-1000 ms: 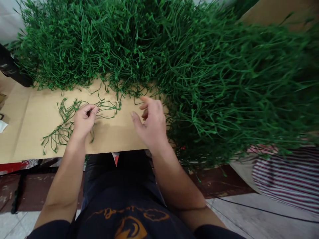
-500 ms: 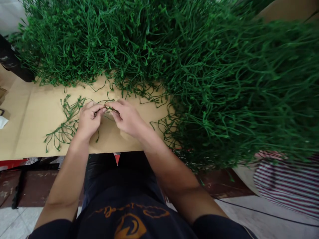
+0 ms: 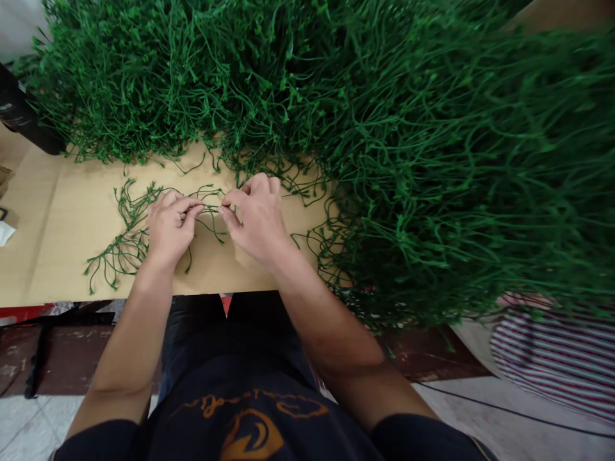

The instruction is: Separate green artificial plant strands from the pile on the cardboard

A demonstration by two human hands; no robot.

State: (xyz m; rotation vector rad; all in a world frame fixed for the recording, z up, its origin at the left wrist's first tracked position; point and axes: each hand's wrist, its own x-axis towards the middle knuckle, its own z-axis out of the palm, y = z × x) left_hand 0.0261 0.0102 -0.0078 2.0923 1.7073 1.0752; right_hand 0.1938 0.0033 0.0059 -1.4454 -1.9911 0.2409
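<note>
Over the cardboard-covered table (image 3: pixel 240 269), my left hand (image 3: pixel 170 224) pinches a thin green plastic stem between thumb and index finger. My right hand (image 3: pixel 257 218) is a short way to the right, its thumb and index fingertips closed on the other end of that stem. A branching green sprig (image 3: pixel 120 253) lies beside and partly under my left hand, with thin ends spreading left. Behind and to the right rises a large heap of green plastic stems (image 3: pixel 408 160).
A black cylindrical object (image 3: pixel 29 115) stands at the table's left back, with a small white piece (image 3: pixel 6 233) at the left edge. Striped red and white fabric (image 3: pixel 552 358) shows at the lower right, beyond the heap.
My right hand has moved slightly right and up, away from my left hand, and its fingers are more raised. More of the stem between the hands now shows.
</note>
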